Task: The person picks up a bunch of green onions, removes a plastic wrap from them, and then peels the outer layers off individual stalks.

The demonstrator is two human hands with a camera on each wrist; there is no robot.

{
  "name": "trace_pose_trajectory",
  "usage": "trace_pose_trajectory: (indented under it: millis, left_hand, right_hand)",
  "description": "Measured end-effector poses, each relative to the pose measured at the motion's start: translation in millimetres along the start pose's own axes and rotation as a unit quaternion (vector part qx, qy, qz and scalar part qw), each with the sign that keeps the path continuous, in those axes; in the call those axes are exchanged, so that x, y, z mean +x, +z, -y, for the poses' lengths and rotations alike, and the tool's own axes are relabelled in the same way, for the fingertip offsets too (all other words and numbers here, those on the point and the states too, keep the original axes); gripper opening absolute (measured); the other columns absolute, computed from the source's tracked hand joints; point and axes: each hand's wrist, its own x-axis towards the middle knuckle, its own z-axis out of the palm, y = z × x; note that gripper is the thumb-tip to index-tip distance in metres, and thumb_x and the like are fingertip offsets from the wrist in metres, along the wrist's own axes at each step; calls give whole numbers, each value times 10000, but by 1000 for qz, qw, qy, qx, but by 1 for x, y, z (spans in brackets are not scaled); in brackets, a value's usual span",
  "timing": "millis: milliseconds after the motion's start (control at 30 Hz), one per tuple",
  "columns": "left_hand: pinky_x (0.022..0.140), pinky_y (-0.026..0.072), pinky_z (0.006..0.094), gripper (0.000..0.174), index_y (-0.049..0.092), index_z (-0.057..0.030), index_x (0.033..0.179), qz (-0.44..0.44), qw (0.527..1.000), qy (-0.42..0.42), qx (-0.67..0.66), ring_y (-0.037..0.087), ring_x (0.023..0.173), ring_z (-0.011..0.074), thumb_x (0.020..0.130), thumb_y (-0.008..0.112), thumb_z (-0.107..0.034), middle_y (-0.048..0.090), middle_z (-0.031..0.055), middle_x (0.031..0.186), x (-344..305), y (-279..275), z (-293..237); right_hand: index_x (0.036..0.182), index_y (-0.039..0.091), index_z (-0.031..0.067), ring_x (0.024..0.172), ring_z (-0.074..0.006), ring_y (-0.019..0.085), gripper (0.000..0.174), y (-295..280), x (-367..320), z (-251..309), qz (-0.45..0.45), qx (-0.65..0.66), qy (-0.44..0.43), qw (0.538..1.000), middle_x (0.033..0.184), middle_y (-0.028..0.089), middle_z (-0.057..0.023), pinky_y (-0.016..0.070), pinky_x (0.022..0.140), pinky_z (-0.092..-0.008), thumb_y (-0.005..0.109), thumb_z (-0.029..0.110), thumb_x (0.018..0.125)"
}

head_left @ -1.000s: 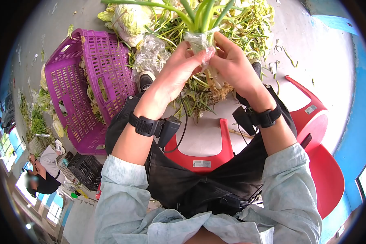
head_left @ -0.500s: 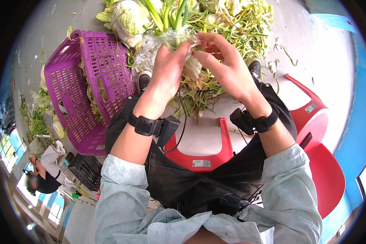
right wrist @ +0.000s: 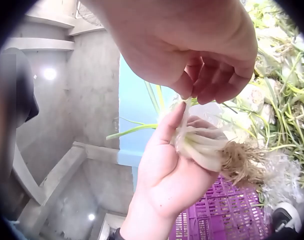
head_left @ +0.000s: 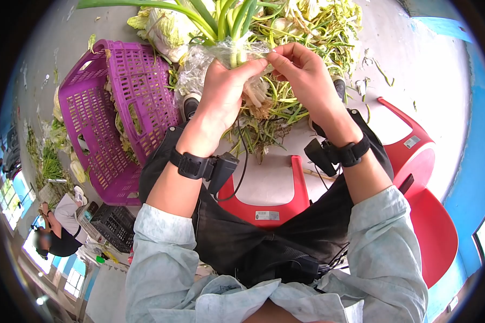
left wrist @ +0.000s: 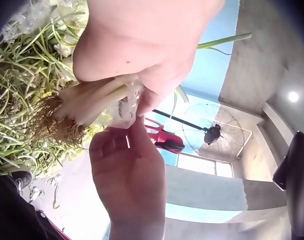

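Note:
My left hand [head_left: 221, 91] grips a bunch of scallions [right wrist: 204, 150], its thumb laid across the stalks. Clear plastic film [left wrist: 126, 111] wraps the middle of the bunch. Green leaves point away from me in the head view, while the white ends and brown roots [left wrist: 57, 117] hang on the near side. To the right of the bunch, my right hand [head_left: 310, 75] pinches a stretched end of the film between thumb and forefinger, close to the left thumb tip. The right hand's other fingers are loosely curled.
A purple plastic crate [head_left: 153, 89] lies tipped at the left. Beyond the hands, loose scallions and trimmings [head_left: 328, 32] pile beside a Chinese cabbage [head_left: 170, 29]. Crumpled film [head_left: 191, 78] lies near my left shoe. Red stools [head_left: 425, 215] stand close by; another person [head_left: 64, 231] sits far left.
Both hands shifted left with the scallions. Half a second ago the right fingers were spread beside the film; now they pinch its end and draw it out to the right.

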Motion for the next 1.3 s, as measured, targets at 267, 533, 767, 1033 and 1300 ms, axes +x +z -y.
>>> trace_pose_trajectory:
  millis: [267, 533, 767, 1033, 1300]
  left_hand:
    - [789, 548, 317, 218, 688, -16, 1078, 13, 999, 1, -42, 689, 907, 157, 880, 759, -74, 718, 66, 997, 2, -6, -11]
    - [819, 515, 306, 230, 643, -44, 1123, 43, 998, -21, -42, 626, 945, 121, 909, 721, -77, 656, 19, 991, -7, 1, -24]
    - [1034, 511, 362, 338, 605, 34, 1245, 70, 995, -33, -64, 648, 1148, 217, 920, 643, -52, 681, 130, 1192, 1, -10, -11]
    - [1210, 358, 395, 634, 360, 79, 1524, 158, 985, -21, -69, 480, 1411, 274, 938, 531, -91, 490, 209, 1514, 4, -4, -9]
    - [1190, 359, 383, 707, 343, 82, 1537, 190, 971, -83, -119, 487, 1389, 261, 906, 557, -155, 485, 191, 1505, -2, 1, -8]
  right_hand:
    - [1068, 668, -18, 840, -91, 669, 185, -9, 1, 13, 28, 19, -5, 999, 921, 677, -31, 562, 782, -234, 667, 159, 1013]
    - [1088, 651, -14, 875, -77, 674, 192, -8, -1, 14, 53, 47, 29, 997, 933, 661, -9, 577, 835, -240, 633, 172, 1041]
    - [1074, 657, 2, 783, -54, 599, 192, -6, -1, 7, 54, -88, 8, 995, 888, 651, 16, 504, 725, -215, 657, 189, 1027]
    - [1064, 658, 4, 801, -52, 578, 177, -7, 2, -1, 45, -83, -36, 995, 878, 653, 7, 479, 731, -219, 654, 175, 1020]
    - [1060, 646, -27, 787, -104, 622, 193, 4, -4, 2, 70, -36, 6, 997, 886, 675, -43, 523, 726, -274, 621, 157, 1008]
